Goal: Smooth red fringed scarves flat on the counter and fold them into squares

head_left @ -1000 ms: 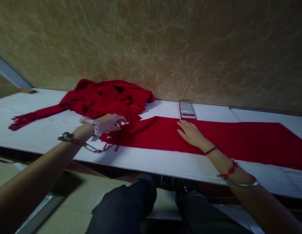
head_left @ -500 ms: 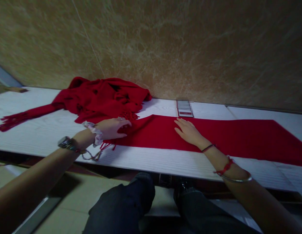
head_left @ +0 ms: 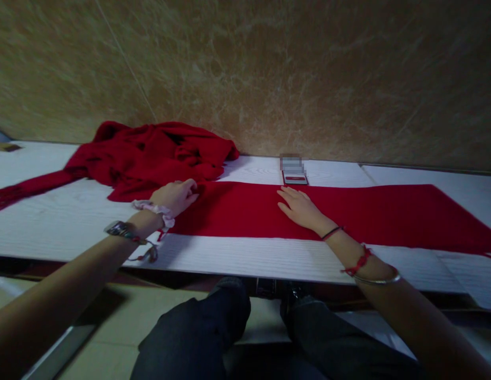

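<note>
A long red scarf (head_left: 237, 211) lies stretched out flat across the white tabletop, with fringe at its ends. At its left end, my left hand (head_left: 177, 196) is closed, fingers curled and pinching the far corner of the cloth. My right hand (head_left: 299, 207) rests flat on the scarf near its middle, fingers stretched out and holding nothing. Beyond and left of my left hand lies a crumpled heap of red fringed cloth (head_left: 150, 153), one strip trailing to the left. Part of the scarf's left end is hidden by my left hand.
A small flat card-like item (head_left: 295, 180), partly blurred, lies just beyond the scarf. Behind the white tabletop (head_left: 245, 258) rises a brown marbled wall (head_left: 245, 79). My legs (head_left: 198, 332) are below the near edge. A small wooden piece (head_left: 6, 146) sits at the far left.
My left hand has moved slightly left and away from me, its fingers closing on the scarf's corner. The scarf's far left edge is straighter. My right hand stays flat on the cloth.
</note>
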Available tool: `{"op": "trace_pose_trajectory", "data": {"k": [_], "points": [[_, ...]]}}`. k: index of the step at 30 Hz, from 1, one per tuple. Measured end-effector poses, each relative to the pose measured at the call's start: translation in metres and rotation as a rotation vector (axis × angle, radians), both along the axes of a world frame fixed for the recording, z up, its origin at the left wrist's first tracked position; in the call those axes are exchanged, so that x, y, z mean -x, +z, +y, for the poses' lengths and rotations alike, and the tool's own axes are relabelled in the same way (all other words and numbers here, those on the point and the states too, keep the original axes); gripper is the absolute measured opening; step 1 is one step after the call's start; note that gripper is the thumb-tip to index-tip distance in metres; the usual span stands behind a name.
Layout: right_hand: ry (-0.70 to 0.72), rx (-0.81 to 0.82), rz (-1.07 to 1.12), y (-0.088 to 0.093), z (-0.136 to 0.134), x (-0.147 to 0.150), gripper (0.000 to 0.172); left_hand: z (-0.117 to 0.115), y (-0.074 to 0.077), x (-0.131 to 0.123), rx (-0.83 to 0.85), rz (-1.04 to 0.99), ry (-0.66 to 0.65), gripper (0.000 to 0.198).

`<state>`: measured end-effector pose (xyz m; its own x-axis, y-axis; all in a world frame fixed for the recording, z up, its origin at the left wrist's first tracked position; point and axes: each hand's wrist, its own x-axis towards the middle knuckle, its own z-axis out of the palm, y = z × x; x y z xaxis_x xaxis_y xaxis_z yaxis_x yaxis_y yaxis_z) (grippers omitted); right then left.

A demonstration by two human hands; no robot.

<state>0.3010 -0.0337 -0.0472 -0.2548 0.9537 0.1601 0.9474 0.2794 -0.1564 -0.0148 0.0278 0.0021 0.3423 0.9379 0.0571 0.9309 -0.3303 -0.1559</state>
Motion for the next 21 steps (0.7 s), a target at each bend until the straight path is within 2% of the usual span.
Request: {"op": "trace_pose_trajectory", "data": {"k": [4, 8, 12, 17, 19, 21], "points": [[0.002, 0.010, 0.008, 0.001, -0.001, 0.000, 0.047, 0.001, -0.005, 0.000, 0.054, -0.038, 0.057, 0.031], [0.001, 0.014, 0.007, 0.002, -0.001, 0.000, 0.047, -0.001, -0.003, -0.003, 0.101, -0.139, 0.047, 0.042], [-0.001, 0.019, 0.008, 0.002, -0.001, 0.000, 0.047, -0.003, 0.001, -0.006, 0.036, -0.154, 0.082, 0.044], [0.000, 0.021, 0.013, 0.001, 0.000, 0.000, 0.047, 0.001, 0.000, -0.003, 0.085, -0.157, 0.047, 0.050], [0.004, 0.015, 0.013, 0.001, 0.000, -0.001, 0.047, 0.005, -0.005, 0.001, 0.051, -0.157, 0.055, 0.050], [0.009, 0.011, 0.016, 0.000, 0.000, -0.001, 0.047, 0.008, -0.009, 0.002, 0.026, -0.174, -0.012, 0.045]]}}
